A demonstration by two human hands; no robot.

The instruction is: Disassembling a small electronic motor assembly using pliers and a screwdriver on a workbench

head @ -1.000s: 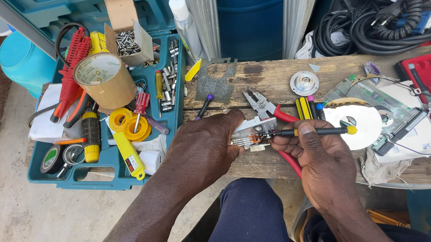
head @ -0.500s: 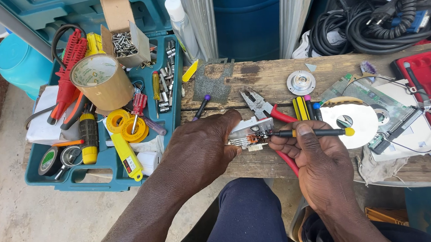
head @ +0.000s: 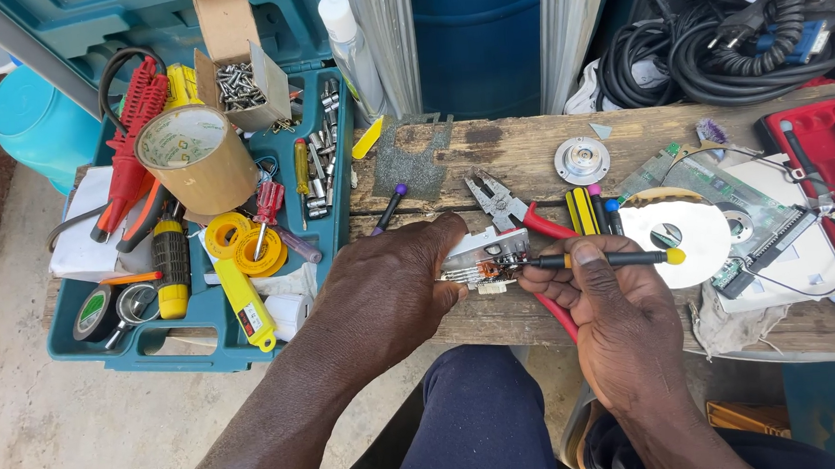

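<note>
My left hand [head: 387,294] grips a small electronic part [head: 485,258] with a clear plastic shell and metal pins, just above the front edge of a wooden bench [head: 519,156]. My right hand [head: 616,319] holds a thin black screwdriver [head: 612,259] with a yellow end cap, lying level, its tip at the part's right side. Red-handled pliers [head: 513,209] lie on the bench just behind the part, their handles running under my right hand.
A teal tool case [head: 194,219] at left holds a tape roll, red and yellow tools, sockets and a box of screws. On the bench lie a shiny disc [head: 677,238], a green circuit board [head: 724,192] and a round metal hub [head: 582,160]. A red case [head: 829,171] and black cables [head: 715,42] sit at right.
The view has shifted slightly. Both hands keep their hold, with the screwdriver still at the part.
</note>
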